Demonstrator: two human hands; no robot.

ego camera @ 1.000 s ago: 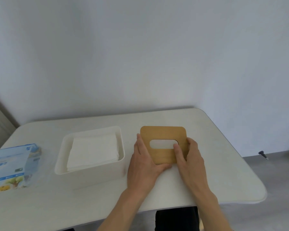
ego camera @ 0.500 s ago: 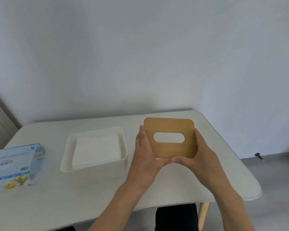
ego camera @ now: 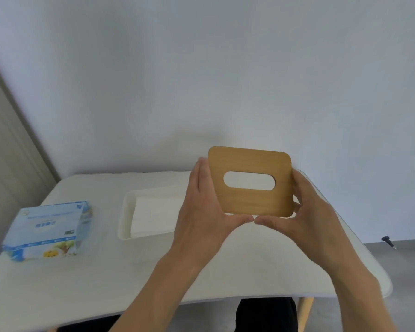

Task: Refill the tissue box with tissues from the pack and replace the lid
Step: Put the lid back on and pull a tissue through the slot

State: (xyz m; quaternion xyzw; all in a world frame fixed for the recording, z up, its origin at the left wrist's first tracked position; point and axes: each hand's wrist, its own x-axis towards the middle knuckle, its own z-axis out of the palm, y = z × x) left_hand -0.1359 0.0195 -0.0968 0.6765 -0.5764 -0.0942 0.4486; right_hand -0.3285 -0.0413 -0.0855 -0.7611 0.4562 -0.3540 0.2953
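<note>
— Lid, where is it now?

— The wooden lid [ego camera: 249,200] is up off the table [ego camera: 82,283], held in the air between both hands, tipped so its face and the oval slot look back at the person.

— How are the fingers set on it?

— The left hand [ego camera: 201,212] has its fingers lying fairly straight up the lid's left edge, thumb tucked along the near edge. The right hand [ego camera: 314,216] curls its fingers round behind the right edge, thumb under the same near edge. The two thumb tips meet below the middle of the lid. Both hands are gripping it.

— And the box?

— The white tissue box [ego camera: 127,212] sits open on the table, to the left of the lid and lower, with the left hand covering its right end. A stack of white tissues [ego camera: 153,212] lies inside. The blue-and-white tissue pack [ego camera: 50,226] lies further left, well apart from both hands.
</note>
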